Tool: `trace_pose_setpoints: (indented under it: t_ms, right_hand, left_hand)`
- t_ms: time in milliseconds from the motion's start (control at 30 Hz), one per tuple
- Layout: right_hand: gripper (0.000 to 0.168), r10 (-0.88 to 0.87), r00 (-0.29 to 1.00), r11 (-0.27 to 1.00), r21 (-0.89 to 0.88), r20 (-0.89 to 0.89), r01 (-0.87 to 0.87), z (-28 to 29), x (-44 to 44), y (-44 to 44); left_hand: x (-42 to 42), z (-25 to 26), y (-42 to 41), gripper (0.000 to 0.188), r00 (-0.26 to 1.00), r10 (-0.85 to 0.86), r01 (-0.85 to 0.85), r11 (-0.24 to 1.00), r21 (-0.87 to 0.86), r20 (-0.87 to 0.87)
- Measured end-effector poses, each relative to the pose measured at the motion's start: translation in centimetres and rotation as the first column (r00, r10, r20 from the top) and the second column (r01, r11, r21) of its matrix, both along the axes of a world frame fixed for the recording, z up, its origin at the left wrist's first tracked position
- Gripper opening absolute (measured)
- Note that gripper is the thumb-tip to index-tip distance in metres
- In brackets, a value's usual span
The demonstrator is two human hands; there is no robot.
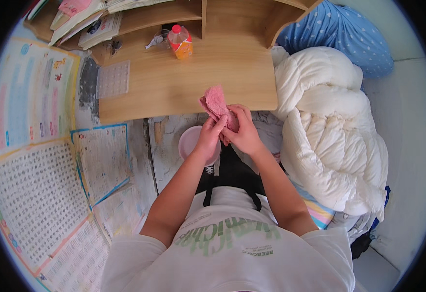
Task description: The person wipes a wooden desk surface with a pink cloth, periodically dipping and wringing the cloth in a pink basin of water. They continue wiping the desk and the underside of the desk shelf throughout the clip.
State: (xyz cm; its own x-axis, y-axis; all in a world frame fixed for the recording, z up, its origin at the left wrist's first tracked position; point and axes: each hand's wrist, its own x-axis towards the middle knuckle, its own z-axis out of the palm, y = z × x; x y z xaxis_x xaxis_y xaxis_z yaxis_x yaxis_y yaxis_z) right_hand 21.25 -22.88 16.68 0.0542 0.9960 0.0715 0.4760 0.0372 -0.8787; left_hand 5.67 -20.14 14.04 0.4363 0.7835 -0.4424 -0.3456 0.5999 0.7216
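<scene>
Both my hands hold a bunched pink cloth [216,103] in front of the near edge of a wooden desk [154,84]. My left hand [210,134] grips its lower part from the left, thumb on top. The fingers of my right hand [244,131] wrap around its right side. The top of the cloth sticks up past the hands, over the desk's edge in this view. Below the hands a pale pink basin [188,140] stands on the floor, partly hidden by my left hand and forearm; its contents cannot be made out.
On the desk stand a bottle with a red cap [180,42] and a clear plastic tray [114,79]. Papers and books [101,29] fill the shelf at upper left. A white quilt [329,120] is heaped to the right, below a blue fabric bundle [340,36]. Printed posters [34,102] cover the left wall.
</scene>
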Motion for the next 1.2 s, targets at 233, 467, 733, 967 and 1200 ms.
trace_pose_setpoints:
  t_ms: [233,467,733,967,1200]
  right_hand:
    - [0.065,0.006,0.921,0.987,-0.146,-0.39,-0.069,2.9,0.4,-4.7]
    - [0.03,-0.126,0.868,0.978,-0.207,-0.48,0.027,3.1,3.7,-5.0]
    - [0.017,0.024,0.987,1.0,0.012,-0.159,-0.022,5.2,11.2,-1.2]
    - [0.028,-0.222,0.668,0.943,-0.331,-0.71,-0.038,1.1,21.1,1.7]
    - [0.04,-0.289,0.61,0.931,-0.366,-0.738,-0.003,3.7,21.8,4.4]
  left_hand:
    - [-3.6,3.5,-3.7,0.038,0.992,-0.121,0.121,0.993,0.009,-0.024]
    - [-0.7,6.7,-4.1,0.037,1.0,0.028,-0.028,0.997,0.07,0.001]
    - [7.7,6.1,-0.7,0.034,0.994,0.04,-0.029,0.994,0.102,-0.104]
    - [14.5,4.6,2.3,0.027,0.982,0.191,-0.191,0.981,-0.025,-0.012]
    - [15.5,4.7,4.3,0.029,0.999,0.02,-0.021,1.0,-0.005,-0.044]
